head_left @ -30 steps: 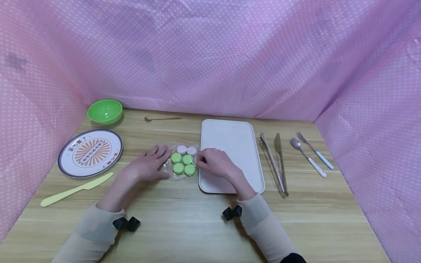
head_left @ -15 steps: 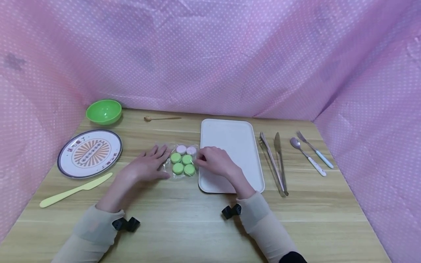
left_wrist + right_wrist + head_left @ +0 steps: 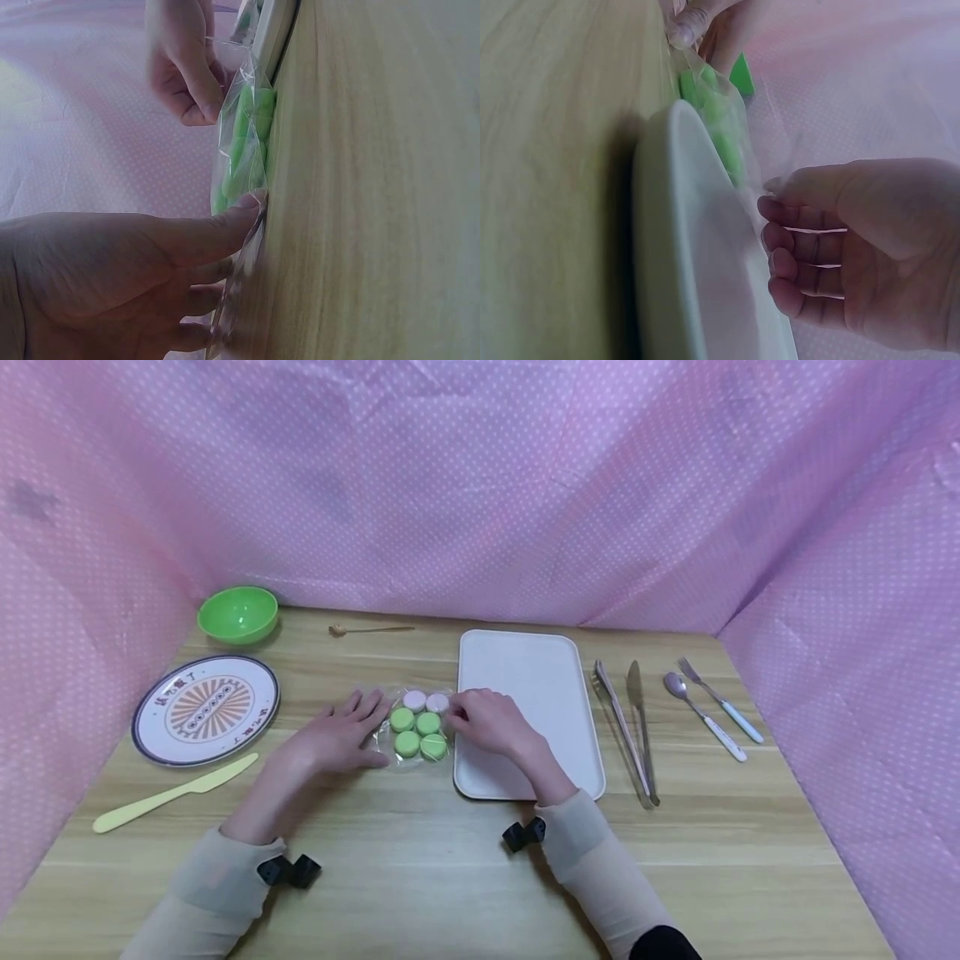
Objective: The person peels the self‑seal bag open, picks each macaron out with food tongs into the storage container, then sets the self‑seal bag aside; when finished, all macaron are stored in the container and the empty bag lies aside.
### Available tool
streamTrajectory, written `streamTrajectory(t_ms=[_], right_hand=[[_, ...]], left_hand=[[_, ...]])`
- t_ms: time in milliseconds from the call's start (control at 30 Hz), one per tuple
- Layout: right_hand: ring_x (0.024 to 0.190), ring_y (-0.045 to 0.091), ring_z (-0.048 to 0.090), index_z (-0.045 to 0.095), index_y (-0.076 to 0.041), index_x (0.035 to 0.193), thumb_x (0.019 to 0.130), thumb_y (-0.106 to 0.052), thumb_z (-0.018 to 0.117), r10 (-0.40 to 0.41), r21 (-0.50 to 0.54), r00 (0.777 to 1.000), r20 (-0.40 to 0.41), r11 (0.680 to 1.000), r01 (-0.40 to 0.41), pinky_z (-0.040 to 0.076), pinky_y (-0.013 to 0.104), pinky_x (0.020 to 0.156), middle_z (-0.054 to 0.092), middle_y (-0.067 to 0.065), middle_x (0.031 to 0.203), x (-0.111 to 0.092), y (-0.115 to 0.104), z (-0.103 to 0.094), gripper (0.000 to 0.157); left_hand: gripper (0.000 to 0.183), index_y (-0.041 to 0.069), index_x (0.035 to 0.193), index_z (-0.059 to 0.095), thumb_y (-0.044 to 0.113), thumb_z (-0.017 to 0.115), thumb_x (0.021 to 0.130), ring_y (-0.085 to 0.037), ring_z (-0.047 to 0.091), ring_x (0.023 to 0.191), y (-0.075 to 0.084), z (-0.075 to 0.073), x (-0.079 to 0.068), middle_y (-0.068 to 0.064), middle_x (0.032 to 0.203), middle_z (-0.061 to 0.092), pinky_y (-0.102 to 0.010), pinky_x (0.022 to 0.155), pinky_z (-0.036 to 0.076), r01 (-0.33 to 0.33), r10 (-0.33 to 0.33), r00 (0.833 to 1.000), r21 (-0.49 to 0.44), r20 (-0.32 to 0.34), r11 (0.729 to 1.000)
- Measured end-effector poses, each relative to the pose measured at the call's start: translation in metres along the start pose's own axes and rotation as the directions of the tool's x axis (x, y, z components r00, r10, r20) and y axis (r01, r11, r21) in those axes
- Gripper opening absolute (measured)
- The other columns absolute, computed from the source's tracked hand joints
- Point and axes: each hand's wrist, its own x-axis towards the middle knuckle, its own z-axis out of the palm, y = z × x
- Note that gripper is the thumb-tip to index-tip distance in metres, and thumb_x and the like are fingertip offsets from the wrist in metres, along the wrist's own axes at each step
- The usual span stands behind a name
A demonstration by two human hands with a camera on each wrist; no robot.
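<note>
A clear plastic bag [image 3: 384, 750] lies left of the white tray. Inside are several green macarons [image 3: 407, 743] and two pale pink ones [image 3: 414, 700]. My left hand [image 3: 337, 739] rests with fingers spread on the bag's left edge, and in the left wrist view its thumb [image 3: 225, 225] presses the film near the table. My right hand [image 3: 491, 720] pinches the bag's right edge between thumb and forefinger, over the tray's left rim. In the right wrist view its other fingers [image 3: 787, 296] are curled, and the film stretches toward the fingertips, raised off the table.
The white tray [image 3: 525, 668] sits under my right hand. Right of it lie tongs [image 3: 622, 727], a metal knife [image 3: 637, 702], a spoon [image 3: 701, 718] and a fork [image 3: 720, 697]. Leftward are a plate [image 3: 157, 727], green bowl [image 3: 238, 614] and yellow knife [image 3: 176, 792]; a small golden spoon [image 3: 367, 630] lies behind.
My right hand has shifted slightly away from me, still pinching the bag's edge. The film's shine over the near right macaron has changed. My left hand stays in place.
</note>
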Motion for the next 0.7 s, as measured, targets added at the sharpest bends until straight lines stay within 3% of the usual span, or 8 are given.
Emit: streamTrajectory(t_ms=[367,533,700], right_hand=[[0.059,0.009,0.047,0.053,-0.023,0.066,0.089,-0.027,0.055,0.007,0.010,1.000,-0.008,1.000,-0.007,0.037,0.025,0.052,0.050,-0.007,0.062,-0.0023,0.0039,-0.0019,0.024],[0.059,0.009,0.048,0.056,-0.023,0.068,0.090,-0.035,0.057,0.006,0.024,1.000,-0.019,1.000,-0.006,0.039,0.026,0.052,0.054,-0.008,0.065,0.0005,0.0026,-0.0004,0.026],[0.061,0.009,0.050,0.060,-0.024,0.072,0.090,-0.032,0.056,0.004,0.019,0.999,-0.041,1.000,-0.003,0.040,0.025,0.053,0.057,-0.008,0.068,0.0067,0.0004,0.0021,0.020]], left_hand=[[0.086,0.011,0.151,0.015,0.051,0.057,0.087,-0.045,0.004,0.144,-0.0014,-0.0001,-0.0013,-0.015,0.159,0.005,-0.068,0.111,0.010,0.001,-0.001,1.000,0.002,0.002,1.000],[0.086,0.011,0.151,0.016,0.052,0.057,0.087,-0.045,0.006,0.144,-0.0012,0.0010,-0.0016,-0.015,0.159,0.006,-0.068,0.111,0.012,-0.003,0.003,1.000,0.003,-0.004,1.000],[0.087,0.011,0.151,0.017,0.053,0.057,0.087,-0.045,0.006,0.144,-0.0007,0.0022,0.0004,-0.015,0.159,0.006,-0.069,0.110,0.012,-0.010,0.010,1.000,0.008,-0.007,1.000]])
